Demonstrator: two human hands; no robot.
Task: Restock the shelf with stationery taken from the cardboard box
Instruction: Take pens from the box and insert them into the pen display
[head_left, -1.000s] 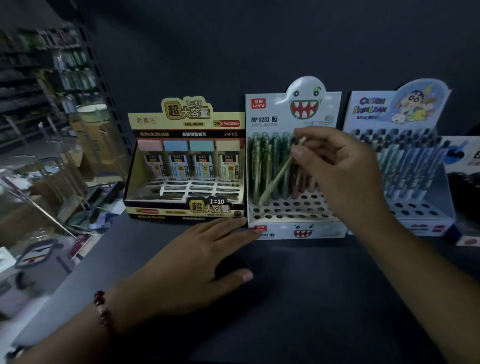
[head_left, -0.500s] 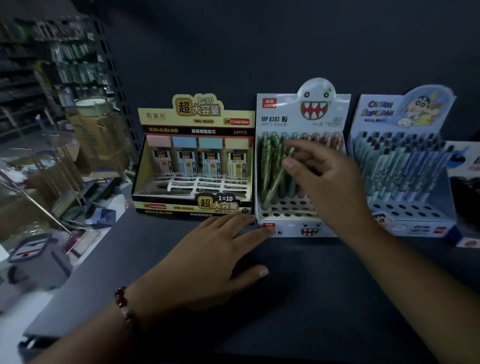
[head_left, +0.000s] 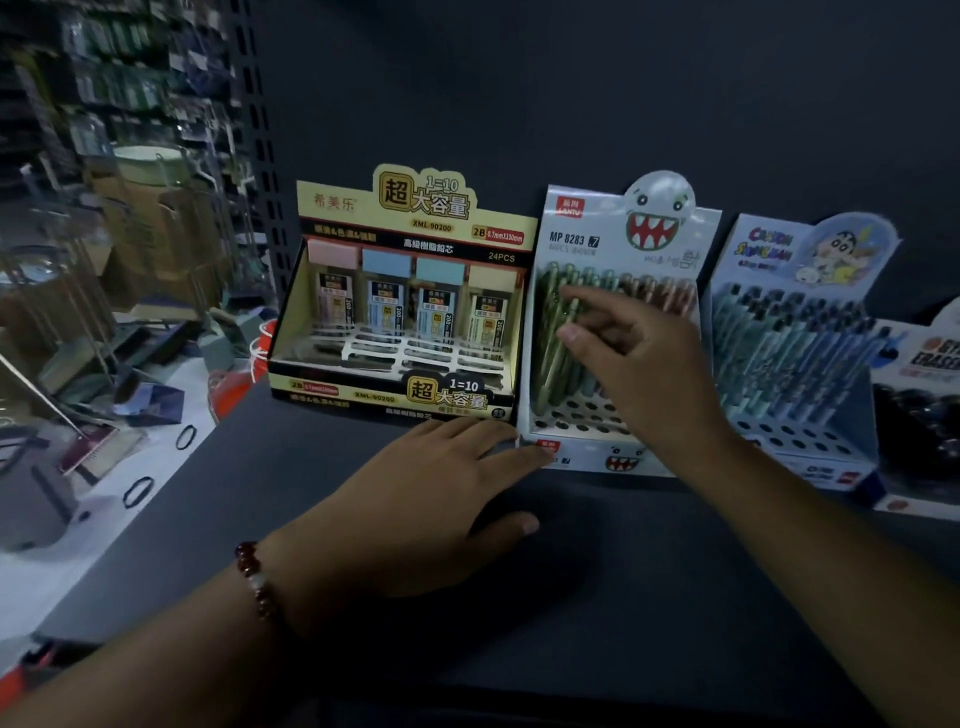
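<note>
While stocking goes on at the dark shelf (head_left: 597, 561), needs care from here; could topple the white pen stand (head_left: 618, 332) or knock its standing pens (head_left: 561, 332) askew, should the right hand (head_left: 639, 374) brush them on the way out; could also shove the stand backwards, should the left hand (head_left: 415, 499) press harder against its front corner. Ranged along the back of the shelf: yellow lead-refill box (head_left: 410, 296) at left, white pen stand just beside it, blue cartoon pen stand (head_left: 795, 332) further right. Left hand flat on the shelf, fingers straight and released, fingertips touching the stand's lower front edge; right hand in front of the pens, fingers loosely spread, apparently grasping nothing, though blurred. No cardboard supply box clearly in view; only brownish blurred shapes at far left, impossible to name. Right-hand edge cuts off another display; lower holes of the stand hidden behind the right hand.
</note>
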